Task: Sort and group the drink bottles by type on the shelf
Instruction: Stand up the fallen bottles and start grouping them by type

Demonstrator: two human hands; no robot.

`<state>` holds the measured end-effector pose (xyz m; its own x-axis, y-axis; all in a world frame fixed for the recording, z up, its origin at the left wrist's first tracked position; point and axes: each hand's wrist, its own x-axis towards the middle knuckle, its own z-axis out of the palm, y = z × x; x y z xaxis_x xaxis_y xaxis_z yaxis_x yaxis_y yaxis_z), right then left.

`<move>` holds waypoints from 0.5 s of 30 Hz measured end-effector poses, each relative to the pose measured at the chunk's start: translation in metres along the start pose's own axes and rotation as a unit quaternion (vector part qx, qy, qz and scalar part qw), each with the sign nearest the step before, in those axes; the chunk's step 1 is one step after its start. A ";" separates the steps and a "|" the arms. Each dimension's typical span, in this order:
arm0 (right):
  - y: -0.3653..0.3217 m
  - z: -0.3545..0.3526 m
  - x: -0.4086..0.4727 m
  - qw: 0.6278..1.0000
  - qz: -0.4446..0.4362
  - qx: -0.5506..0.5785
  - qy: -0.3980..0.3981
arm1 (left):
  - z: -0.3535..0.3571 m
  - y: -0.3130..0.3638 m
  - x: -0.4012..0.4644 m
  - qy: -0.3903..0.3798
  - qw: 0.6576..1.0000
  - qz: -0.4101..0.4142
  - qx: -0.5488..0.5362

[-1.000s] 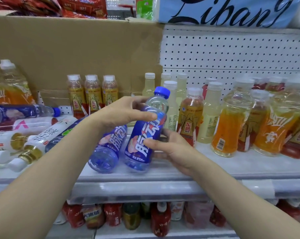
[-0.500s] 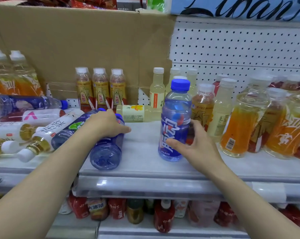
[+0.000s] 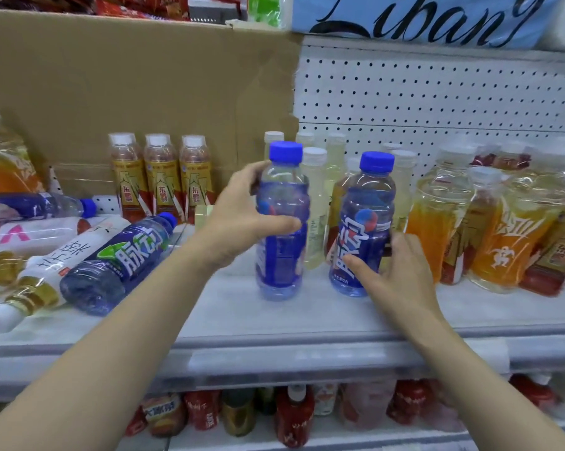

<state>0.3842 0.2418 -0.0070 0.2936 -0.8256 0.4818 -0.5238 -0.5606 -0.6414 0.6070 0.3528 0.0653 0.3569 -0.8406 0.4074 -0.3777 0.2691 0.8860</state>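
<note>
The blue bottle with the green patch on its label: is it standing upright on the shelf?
No, the green-patch blue bottle lies on its side on the shelf, left of the left hand.

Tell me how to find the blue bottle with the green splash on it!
Look at the grey shelf, left of both hands. A blue bottle lies on its side there. Unlike the two standing blue bottles, its label has a green patch.

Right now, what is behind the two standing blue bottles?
Behind the two blue bottles stand pale yellow bottles with white caps, then the pegboard wall. The blue bottles and the hands cover their lower parts, so how many stand there cannot be told.
</note>
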 end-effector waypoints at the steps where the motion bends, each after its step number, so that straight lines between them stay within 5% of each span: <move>1: 0.002 0.001 0.001 1.000 -0.004 0.002 0.004 | 0.008 -0.005 0.001 -0.016 1.000 0.006 -0.004; 10: 0.011 0.005 -0.004 0.998 -0.015 0.055 0.009 | 0.021 -0.020 0.013 -0.071 0.992 0.080 0.067; 13: 0.011 0.006 -0.004 0.998 -0.018 0.052 0.014 | -0.006 -0.032 0.032 0.000 0.995 0.041 0.085; 15: 0.010 0.007 -0.004 0.999 -0.021 0.045 0.017 | -0.030 -0.049 0.052 0.021 0.977 -0.027 0.212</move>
<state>0.3830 0.2390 -0.0198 0.2850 -0.7998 0.5283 -0.4375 -0.5990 -0.6707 0.6699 0.3100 0.0502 0.4180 -0.8257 0.3789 -0.6736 -0.0018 0.7391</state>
